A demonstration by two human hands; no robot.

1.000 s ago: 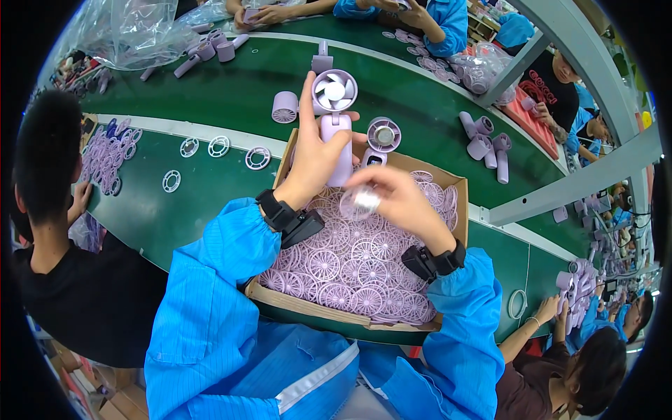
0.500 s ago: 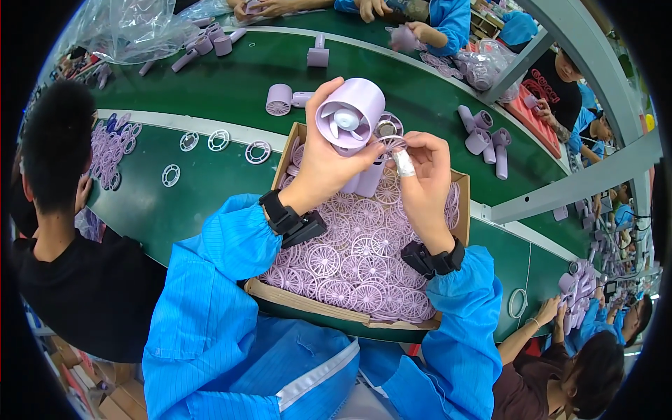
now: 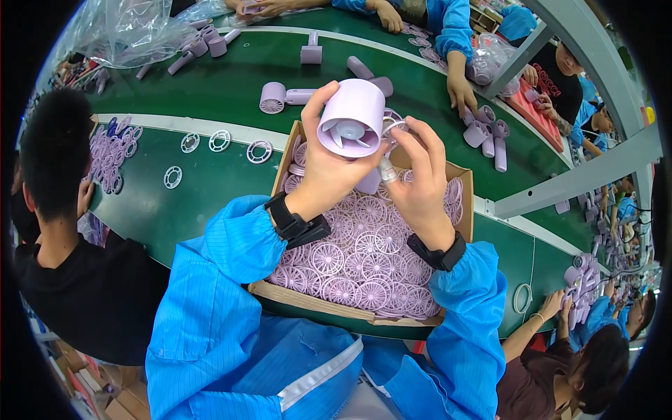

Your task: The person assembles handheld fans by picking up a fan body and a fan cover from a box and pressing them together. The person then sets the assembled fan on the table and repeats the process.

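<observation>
My left hand is wrapped round the lilac housing of a handheld fan, whose open end faces me and shows the pale blades inside. Against the housing's right side, my right hand pinches a round lilac grille, partly hidden by the fingers. White tape covers the right thumb. Below both hands, a cardboard box holds a heap of lilac spoked grilles.
Several lilac fans lie on the green conveyor beyond the box. Loose rings and a ring pile are at left. A grey metal frame crosses at right. Co-workers sit around; one hand reaches toward fans.
My left hand has tipped the fan's open end downward. My right fingers have risen with the grille. On the far side, a co-worker's hand has moved right to the fans, and more fan bodies show behind mine.
</observation>
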